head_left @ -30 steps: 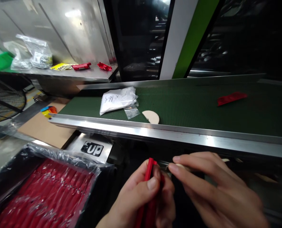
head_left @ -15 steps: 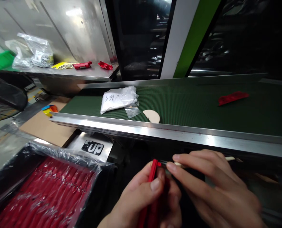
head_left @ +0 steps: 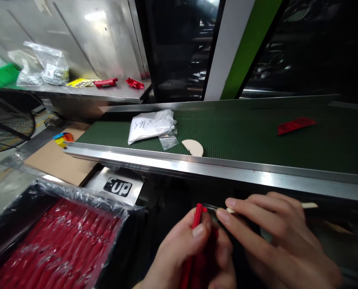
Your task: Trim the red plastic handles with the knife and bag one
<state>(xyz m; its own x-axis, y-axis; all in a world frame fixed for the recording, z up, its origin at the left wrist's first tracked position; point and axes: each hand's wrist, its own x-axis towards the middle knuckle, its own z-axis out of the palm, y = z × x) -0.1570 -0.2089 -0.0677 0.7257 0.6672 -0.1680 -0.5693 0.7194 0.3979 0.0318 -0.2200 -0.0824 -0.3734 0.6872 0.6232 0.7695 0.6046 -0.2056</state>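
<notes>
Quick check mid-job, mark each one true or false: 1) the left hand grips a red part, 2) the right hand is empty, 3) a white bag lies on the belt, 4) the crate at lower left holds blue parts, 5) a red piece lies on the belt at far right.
1) The left hand grips a red part. True.
2) The right hand is empty. False: it holds a thin tool with a pale handle, its tip at the red part.
3) A white bag lies on the belt. True.
4) The crate holds blue parts. False: it holds red parts under clear plastic.
5) A red piece lies on the belt at far right. True.
</notes>
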